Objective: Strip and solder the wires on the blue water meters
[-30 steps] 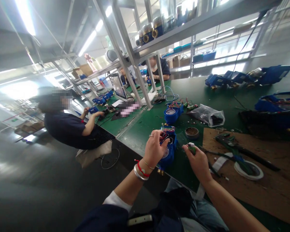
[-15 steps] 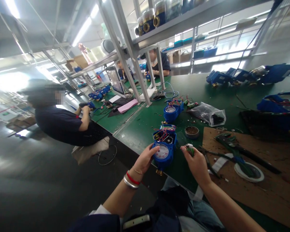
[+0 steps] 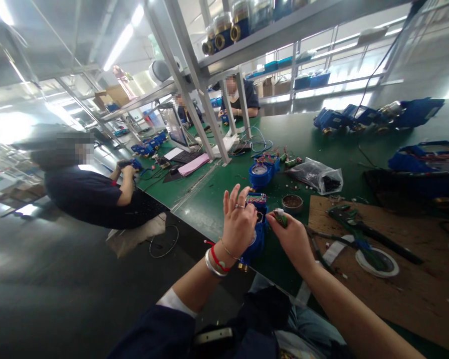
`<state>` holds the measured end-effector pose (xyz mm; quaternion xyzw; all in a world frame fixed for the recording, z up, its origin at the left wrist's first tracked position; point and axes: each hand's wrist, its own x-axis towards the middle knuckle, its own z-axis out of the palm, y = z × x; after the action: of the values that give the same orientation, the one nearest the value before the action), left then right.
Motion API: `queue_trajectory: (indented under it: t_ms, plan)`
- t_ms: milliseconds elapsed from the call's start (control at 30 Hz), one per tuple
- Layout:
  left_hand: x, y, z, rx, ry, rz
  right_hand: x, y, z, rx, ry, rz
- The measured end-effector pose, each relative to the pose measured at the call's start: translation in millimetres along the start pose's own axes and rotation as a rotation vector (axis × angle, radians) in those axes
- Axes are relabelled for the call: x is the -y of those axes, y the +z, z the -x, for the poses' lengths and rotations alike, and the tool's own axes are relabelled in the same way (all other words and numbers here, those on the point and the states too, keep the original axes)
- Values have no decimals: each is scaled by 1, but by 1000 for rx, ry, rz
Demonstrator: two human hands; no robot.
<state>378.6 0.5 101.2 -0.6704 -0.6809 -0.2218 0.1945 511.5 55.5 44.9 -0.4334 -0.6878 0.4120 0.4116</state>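
Observation:
A blue water meter (image 3: 257, 234) with coloured wires on top stands at the near edge of the green table (image 3: 224, 194). My left hand (image 3: 238, 223) is raised over the meter's front, thumb and forefinger pinched near its wires, other fingers lifted; what they pinch is hidden. My right hand (image 3: 290, 234) is closed round a small green and white part (image 3: 280, 217), held just right of the meter's top. The meter's dial is hidden behind my left hand.
A second blue meter (image 3: 262, 172), a small round tin (image 3: 292, 201), a plastic bag of dark parts (image 3: 318, 177), and a brown board (image 3: 392, 269) with pliers (image 3: 355, 227) and a white dish (image 3: 377, 259). Several blue meters lie at far right. Other people sit working at left and far back.
My left hand has come up from the meter's lower side to its top front, covering the dial. My right hand with the small part has moved closer to the meter.

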Motion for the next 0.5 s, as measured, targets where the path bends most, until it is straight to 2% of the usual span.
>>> queue_trajectory:
  t_ms: [100,200,500]
  plan:
    - [2,2,3,-10,-20,22,11,6,-21,69,21,56]
    - [1,2,7,-13,-36,43,13,14,-32,114,84,4]
    - [-1,5,13,-14,-5,112,10,21,-31,132,123,-91]
